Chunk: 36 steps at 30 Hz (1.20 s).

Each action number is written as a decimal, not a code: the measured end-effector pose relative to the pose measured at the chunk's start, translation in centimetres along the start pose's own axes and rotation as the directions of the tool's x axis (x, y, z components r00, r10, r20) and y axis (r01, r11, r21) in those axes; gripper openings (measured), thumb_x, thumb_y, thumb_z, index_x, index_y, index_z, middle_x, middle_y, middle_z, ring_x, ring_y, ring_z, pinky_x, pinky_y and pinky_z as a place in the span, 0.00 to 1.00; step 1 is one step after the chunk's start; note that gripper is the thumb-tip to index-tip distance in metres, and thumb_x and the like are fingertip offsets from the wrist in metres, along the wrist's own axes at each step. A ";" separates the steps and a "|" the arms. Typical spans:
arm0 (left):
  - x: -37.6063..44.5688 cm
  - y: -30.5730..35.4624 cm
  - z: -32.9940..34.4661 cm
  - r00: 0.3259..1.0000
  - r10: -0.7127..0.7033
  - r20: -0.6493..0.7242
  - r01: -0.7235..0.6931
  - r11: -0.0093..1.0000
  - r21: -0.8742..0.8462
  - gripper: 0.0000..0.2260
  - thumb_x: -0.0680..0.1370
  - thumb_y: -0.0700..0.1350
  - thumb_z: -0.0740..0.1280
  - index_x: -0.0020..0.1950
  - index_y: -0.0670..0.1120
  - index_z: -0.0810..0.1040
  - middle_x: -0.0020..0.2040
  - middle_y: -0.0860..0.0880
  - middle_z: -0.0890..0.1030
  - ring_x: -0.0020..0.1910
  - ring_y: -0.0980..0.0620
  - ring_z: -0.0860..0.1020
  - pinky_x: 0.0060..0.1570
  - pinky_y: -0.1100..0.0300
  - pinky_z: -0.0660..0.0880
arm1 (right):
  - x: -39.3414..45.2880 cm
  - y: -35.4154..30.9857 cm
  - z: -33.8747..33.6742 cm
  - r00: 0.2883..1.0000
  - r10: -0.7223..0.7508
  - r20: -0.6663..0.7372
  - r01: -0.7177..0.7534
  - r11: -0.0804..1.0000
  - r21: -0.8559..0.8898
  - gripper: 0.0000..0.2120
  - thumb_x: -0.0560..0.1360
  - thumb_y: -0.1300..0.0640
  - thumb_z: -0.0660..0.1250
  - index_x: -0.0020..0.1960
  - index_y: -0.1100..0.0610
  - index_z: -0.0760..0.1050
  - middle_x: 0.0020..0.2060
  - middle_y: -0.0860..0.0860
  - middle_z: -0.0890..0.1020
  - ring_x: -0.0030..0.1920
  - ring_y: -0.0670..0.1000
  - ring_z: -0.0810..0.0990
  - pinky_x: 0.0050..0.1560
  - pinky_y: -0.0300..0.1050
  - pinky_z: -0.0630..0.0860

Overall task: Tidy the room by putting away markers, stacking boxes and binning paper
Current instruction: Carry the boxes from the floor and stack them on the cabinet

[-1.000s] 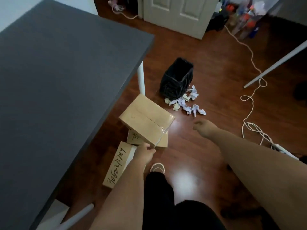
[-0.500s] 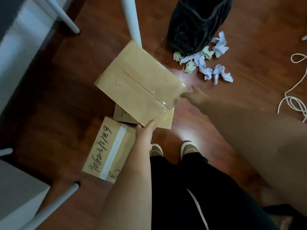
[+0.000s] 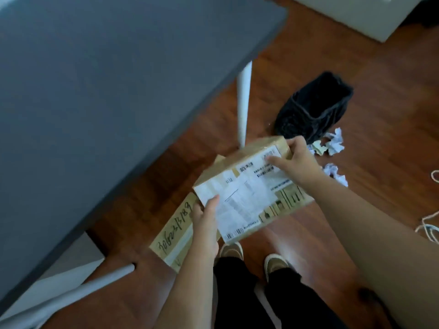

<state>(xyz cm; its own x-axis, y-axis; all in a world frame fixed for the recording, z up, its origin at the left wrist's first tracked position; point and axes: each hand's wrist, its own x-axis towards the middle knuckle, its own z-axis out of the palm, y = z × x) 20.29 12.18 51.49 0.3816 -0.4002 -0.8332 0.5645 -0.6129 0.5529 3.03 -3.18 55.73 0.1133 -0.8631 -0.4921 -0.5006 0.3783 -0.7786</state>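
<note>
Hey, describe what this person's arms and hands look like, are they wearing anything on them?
Both forearms are bare, with no sleeves in view. The left hand and right hand carry no gloves, and no rings, watch or bands are visible, though the picture is slightly blurred.

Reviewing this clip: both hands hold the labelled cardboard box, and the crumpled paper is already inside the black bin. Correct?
Not quite. The head view shows the crumpled paper lying on the floor beside the black bin, not inside it. The left hand and right hand do hold the labelled cardboard box.
</note>
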 end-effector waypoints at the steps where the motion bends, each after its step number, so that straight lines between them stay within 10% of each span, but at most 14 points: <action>1: -2.5 1.2 -0.3 0.999 0.030 0.019 -0.030 0.999 0.023 0.28 0.71 0.57 0.74 0.67 0.55 0.69 0.61 0.47 0.80 0.56 0.46 0.82 0.52 0.45 0.80 | -1.9 -2.3 -1.4 1.000 -0.015 -0.013 0.014 0.997 -0.079 0.23 0.70 0.48 0.75 0.55 0.54 0.66 0.45 0.48 0.79 0.42 0.49 0.80 0.38 0.45 0.77; 8: -19.6 8.4 -0.7 0.955 0.237 0.178 -0.232 0.972 -0.045 0.36 0.62 0.55 0.81 0.66 0.56 0.69 0.55 0.49 0.84 0.53 0.45 0.84 0.51 0.41 0.81 | -15.9 -16.1 -10.1 0.973 -0.188 -0.134 0.136 0.935 -0.329 0.27 0.71 0.41 0.70 0.60 0.54 0.63 0.42 0.48 0.76 0.42 0.54 0.78 0.41 0.48 0.71; 18: -35.6 15.6 -11.7 0.778 0.620 -0.099 -0.606 0.700 -0.378 0.33 0.64 0.48 0.79 0.63 0.52 0.67 0.57 0.45 0.83 0.48 0.48 0.85 0.47 0.46 0.83 | -32.4 -33.3 -7.7 0.731 -0.680 -0.057 0.647 0.717 -0.261 0.27 0.67 0.40 0.74 0.60 0.46 0.68 0.49 0.46 0.79 0.42 0.52 0.80 0.39 0.50 0.79; 26: -47.1 14.2 -36.0 0.340 0.708 -0.620 -0.921 0.385 -0.066 0.31 0.67 0.45 0.78 0.64 0.53 0.66 0.59 0.50 0.79 0.55 0.51 0.82 0.50 0.50 0.82 | -48.7 -35.7 11.7 0.620 -0.780 0.085 0.705 0.602 0.375 0.22 0.70 0.49 0.75 0.57 0.42 0.67 0.53 0.42 0.80 0.51 0.44 0.81 0.47 0.52 0.82; 32: -56.3 9.3 -54.3 0.106 0.664 -0.740 -0.913 0.361 0.192 0.32 0.66 0.45 0.80 0.63 0.58 0.67 0.58 0.56 0.78 0.51 0.60 0.81 0.39 0.65 0.80 | -61.9 -34.5 27.9 0.514 -0.830 0.218 0.540 0.510 0.669 0.23 0.72 0.54 0.74 0.60 0.45 0.66 0.60 0.44 0.80 0.57 0.43 0.80 0.55 0.52 0.80; 36: -58.5 7.5 -62.6 0.028 0.624 -0.781 -0.885 0.379 0.270 0.35 0.64 0.49 0.81 0.66 0.56 0.67 0.57 0.56 0.80 0.54 0.57 0.81 0.46 0.58 0.82 | -67.4 -35.2 35.8 0.420 -0.879 0.226 0.480 0.427 0.766 0.21 0.72 0.56 0.74 0.58 0.43 0.66 0.66 0.48 0.76 0.62 0.45 0.79 0.57 0.53 0.80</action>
<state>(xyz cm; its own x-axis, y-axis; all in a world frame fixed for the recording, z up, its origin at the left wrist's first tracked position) 48.03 73.68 104.85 0.9346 0.1383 0.3276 -0.3220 -0.0620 0.9447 43.68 53.62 102.33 0.6814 -0.6195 0.3897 0.4986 0.0031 -0.8668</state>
